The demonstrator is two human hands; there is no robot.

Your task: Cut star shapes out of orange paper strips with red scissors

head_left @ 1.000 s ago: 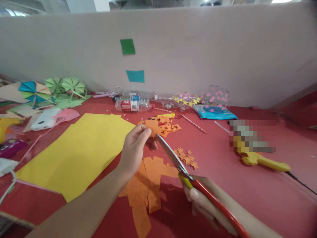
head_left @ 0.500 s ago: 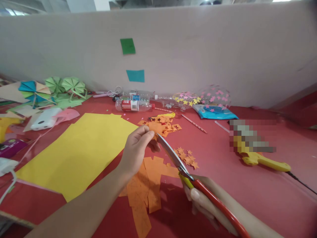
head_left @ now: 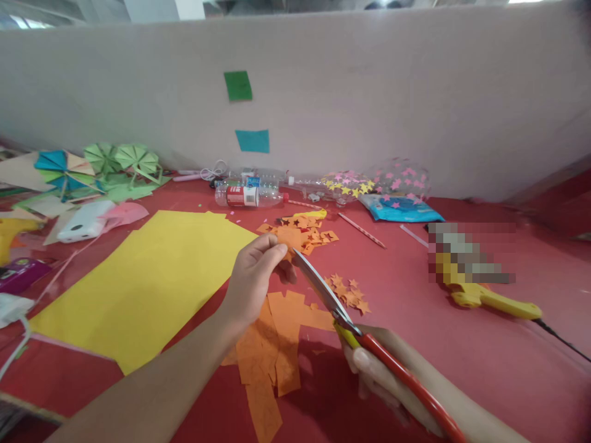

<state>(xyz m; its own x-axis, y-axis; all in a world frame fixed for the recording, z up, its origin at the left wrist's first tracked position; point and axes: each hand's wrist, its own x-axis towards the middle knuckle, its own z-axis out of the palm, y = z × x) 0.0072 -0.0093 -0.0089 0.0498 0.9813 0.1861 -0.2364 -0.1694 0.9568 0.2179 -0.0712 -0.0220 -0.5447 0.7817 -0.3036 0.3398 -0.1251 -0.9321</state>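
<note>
My left hand (head_left: 258, 271) pinches a small piece of orange paper (head_left: 290, 239) between thumb and fingers; its outline blends with the orange scraps behind. My right hand (head_left: 388, 369) is wrapped round the red and yellow handles of a pair of scissors (head_left: 323, 289). Their blades look nearly closed, tips at the orange piece by my left fingertips. Below the blades lie several orange paper strips (head_left: 289, 351). A small heap of cut orange stars (head_left: 348, 294) is just right of the blades. Orange scraps with star-shaped holes (head_left: 318, 229) lie beyond my left hand.
Yellow paper sheets (head_left: 157, 277) cover the table's left part. A plastic bottle (head_left: 249, 196), a striped pencil (head_left: 362, 231) and a blue packet (head_left: 404, 210) lie toward the wall. At right rests a yellow glue gun (head_left: 494, 301) with its cord; folded paper umbrellas (head_left: 136, 159) stand back left.
Both hands and the scissors keep almost the same position. Only a very slight shift of the right hand on the handles shows.
</note>
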